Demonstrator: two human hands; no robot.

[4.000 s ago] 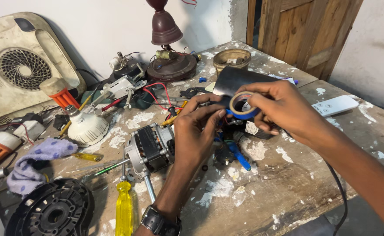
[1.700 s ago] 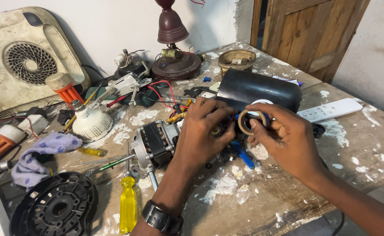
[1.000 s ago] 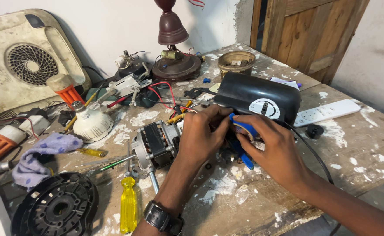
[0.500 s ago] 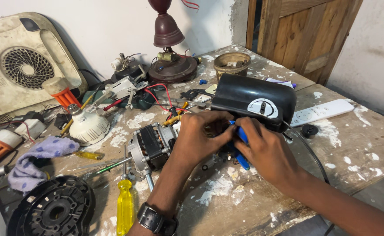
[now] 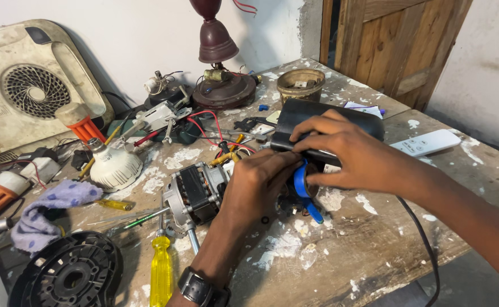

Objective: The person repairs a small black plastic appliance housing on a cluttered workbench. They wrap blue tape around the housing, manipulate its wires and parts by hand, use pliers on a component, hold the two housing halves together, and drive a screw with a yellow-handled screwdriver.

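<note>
Both hands meet near the middle of the paint-spattered wooden counter (image 5: 374, 250). The left hand (image 5: 258, 185), with a black wristwatch (image 5: 201, 289) on its wrist, is curled with its fingers pressed against a roll of blue tape (image 5: 300, 181); its grip looks closed on the roll's near side, though what the fingertips pinch is hidden. The right hand (image 5: 349, 156) comes in from the right edge, thumb and fingers closed around the same roll from the far side, its fingertips also resting on a black box-shaped casing (image 5: 295, 122) that lies just behind. A loose blue tape end (image 5: 315, 213) hangs below the roll toward the counter. Just left of the hands sits a small electric motor (image 5: 195, 193) with bare windings. A yellow-handled screwdriver (image 5: 161, 272) lies near the front edge, beside a round black fan housing (image 5: 67, 276). A white remote control (image 5: 425, 142) lies toward the right edge, a white bulb (image 5: 116, 165) and a purple cloth (image 5: 50, 204) toward the left.
</note>
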